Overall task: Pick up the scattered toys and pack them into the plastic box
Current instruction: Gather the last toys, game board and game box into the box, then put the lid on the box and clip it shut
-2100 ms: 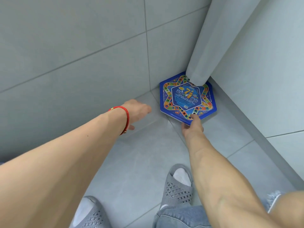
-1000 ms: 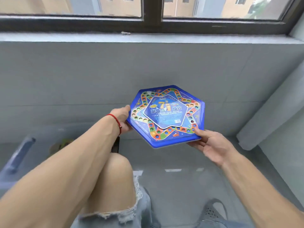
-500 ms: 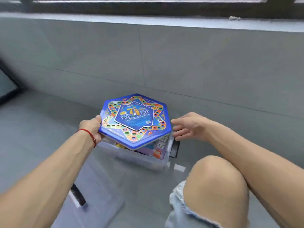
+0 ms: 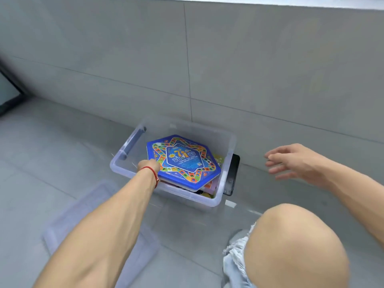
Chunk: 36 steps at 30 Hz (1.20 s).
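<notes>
A blue hexagonal game board (image 4: pixel 184 161) with a coloured star track lies inside the clear plastic box (image 4: pixel 128 170), on top of other toys whose edges show beneath it. My left hand (image 4: pixel 148 165), with a red string at the wrist, grips the board's left edge inside the box. My right hand (image 4: pixel 291 161) hovers to the right of the box with its fingers spread and holds nothing.
The box stands on grey floor tiles against a grey tiled wall. A clear lid (image 4: pixel 83 221) lies on the floor at the front left. A black latch (image 4: pixel 232 175) hangs on the box's right side. My bare knee (image 4: pixel 295 244) fills the lower right.
The board has gone down from above the box into it, still in my left hand. My right hand has moved away to the right and spread its fingers.
</notes>
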Each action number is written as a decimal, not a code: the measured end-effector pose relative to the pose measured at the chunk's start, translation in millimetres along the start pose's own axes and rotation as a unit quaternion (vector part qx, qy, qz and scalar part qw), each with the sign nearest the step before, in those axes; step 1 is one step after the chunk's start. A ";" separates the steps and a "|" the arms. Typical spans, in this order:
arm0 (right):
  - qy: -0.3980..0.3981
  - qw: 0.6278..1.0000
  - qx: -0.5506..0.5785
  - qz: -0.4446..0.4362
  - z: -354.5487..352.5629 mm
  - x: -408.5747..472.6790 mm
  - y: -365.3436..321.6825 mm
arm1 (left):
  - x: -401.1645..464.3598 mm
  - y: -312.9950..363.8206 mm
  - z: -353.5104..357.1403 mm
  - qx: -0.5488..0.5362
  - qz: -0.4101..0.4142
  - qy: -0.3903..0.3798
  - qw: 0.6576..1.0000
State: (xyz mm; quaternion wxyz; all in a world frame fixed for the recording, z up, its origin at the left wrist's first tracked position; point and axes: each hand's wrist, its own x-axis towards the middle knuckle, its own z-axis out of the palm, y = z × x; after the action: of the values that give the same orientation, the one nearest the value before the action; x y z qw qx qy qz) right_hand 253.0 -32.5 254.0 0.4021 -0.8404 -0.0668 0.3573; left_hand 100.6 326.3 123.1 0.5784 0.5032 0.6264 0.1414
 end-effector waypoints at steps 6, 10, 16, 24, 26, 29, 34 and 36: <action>0.003 0.999 -0.054 -0.003 18.9 5.4 11.4 | -13.9 25.6 -9.8 0.401 0.111 0.030 0.909; -0.022 0.994 -0.105 -0.030 33.8 6.4 1.6 | -3.2 3.7 -24.5 0.572 0.205 0.050 0.793; -0.067 0.976 -0.184 -0.099 45.5 -3.7 -35.8 | -1.8 -28.1 -45.5 0.450 0.356 0.065 0.817; -0.212 0.878 -0.378 -0.205 123.2 -41.2 -153.5 | -40.4 -134.0 -179.1 0.343 0.192 0.118 0.912; -0.198 0.835 -0.450 -0.248 164.1 -54.4 -175.5 | -35.6 -166.8 -212.8 0.360 0.093 0.112 0.921; -0.170 0.791 -0.510 -0.293 232.1 -73.4 -177.5 | -33.1 -212.2 -246.6 0.362 -0.048 0.095 0.926; -0.240 0.829 -0.431 -0.264 329.9 -89.7 -116.0 | -33.2 -261.1 -261.7 0.269 -0.195 0.110 0.937; -0.265 0.849 -0.396 -0.226 358.2 -91.7 -84.1 | -30.8 -271.8 -262.3 0.233 -0.204 0.101 0.946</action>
State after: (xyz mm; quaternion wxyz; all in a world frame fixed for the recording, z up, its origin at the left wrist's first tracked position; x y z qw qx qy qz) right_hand -34.0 212.0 214.1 0.0715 -0.7632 -0.4950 0.4092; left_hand -259.1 284.8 11.1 0.3952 0.4688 0.7860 -0.0794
